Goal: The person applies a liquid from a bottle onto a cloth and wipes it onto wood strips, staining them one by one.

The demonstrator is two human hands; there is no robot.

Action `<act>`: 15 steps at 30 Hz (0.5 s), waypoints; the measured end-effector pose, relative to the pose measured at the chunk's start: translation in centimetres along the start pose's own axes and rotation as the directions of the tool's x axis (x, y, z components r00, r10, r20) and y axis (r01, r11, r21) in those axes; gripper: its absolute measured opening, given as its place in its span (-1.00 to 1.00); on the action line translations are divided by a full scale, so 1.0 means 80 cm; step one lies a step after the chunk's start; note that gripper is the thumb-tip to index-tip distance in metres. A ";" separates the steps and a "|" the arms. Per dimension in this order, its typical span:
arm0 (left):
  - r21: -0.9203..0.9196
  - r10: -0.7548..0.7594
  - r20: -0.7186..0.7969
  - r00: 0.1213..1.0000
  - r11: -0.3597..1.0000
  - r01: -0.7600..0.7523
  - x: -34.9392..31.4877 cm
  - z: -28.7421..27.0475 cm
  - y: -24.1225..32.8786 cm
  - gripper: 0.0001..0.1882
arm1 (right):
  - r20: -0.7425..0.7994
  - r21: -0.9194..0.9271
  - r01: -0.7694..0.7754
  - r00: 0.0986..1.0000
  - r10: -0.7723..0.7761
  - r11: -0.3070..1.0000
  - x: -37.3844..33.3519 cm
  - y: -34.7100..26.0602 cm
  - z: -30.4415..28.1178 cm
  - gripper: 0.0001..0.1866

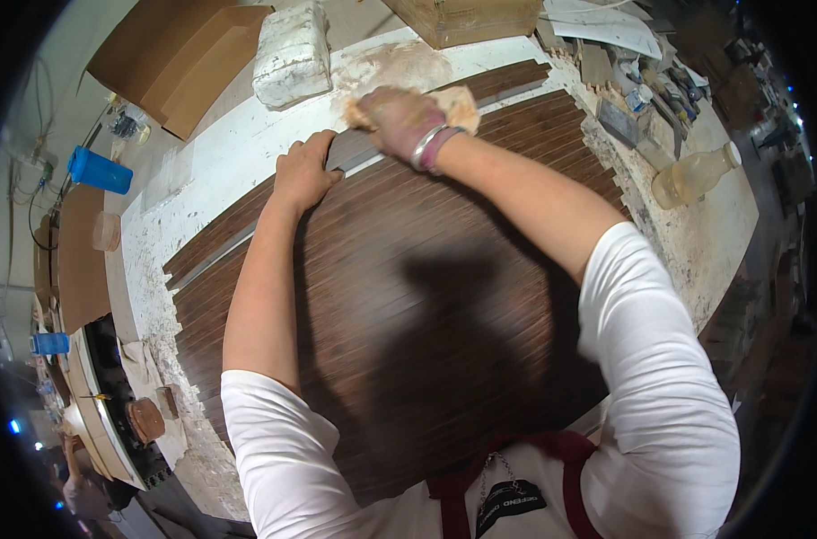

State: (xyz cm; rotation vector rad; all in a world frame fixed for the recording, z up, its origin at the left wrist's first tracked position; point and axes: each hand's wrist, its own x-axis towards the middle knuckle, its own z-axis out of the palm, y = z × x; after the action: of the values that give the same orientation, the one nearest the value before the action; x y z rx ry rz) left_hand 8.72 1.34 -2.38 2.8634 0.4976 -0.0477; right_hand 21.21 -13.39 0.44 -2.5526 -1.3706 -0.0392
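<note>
A large dark brown panel of narrow wood-grain slats (382, 234) lies on the white worktable. Beyond its far edge runs a narrower brown strip (220, 235), with a pale gap between them. My left hand (307, 171) rests at this far edge, fingers stretched over the strip and thumb apart, holding nothing. To its right, my right hand (399, 119) presses a cream and orange-stained cloth (462, 108) on the strip. That hand looks pinkish, as if gloved or dusty, with a silver bracelet at the wrist; its fingertips are partly blurred.
A white wrapped block (292, 54) and a cardboard box (462, 20) stand at the back. Right are a bottle of yellowish liquid (696, 177) and a pile of scraps and tools (646, 103). On the left are an open carton (175, 63), a blue cup (99, 171) and a brown jar (145, 419).
</note>
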 end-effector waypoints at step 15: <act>0.011 -0.024 0.042 0.999 1.000 0.023 0.000 -0.006 -0.003 -0.43 | -0.256 0.176 0.268 0.941 -0.219 0.947 0.003 -0.016 0.041 -0.72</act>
State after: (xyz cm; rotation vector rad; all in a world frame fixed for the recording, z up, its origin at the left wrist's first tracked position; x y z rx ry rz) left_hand 8.63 1.71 -2.00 2.8608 0.5244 -0.1144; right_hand 20.01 -11.83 -2.43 -2.1187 -1.5017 -0.2212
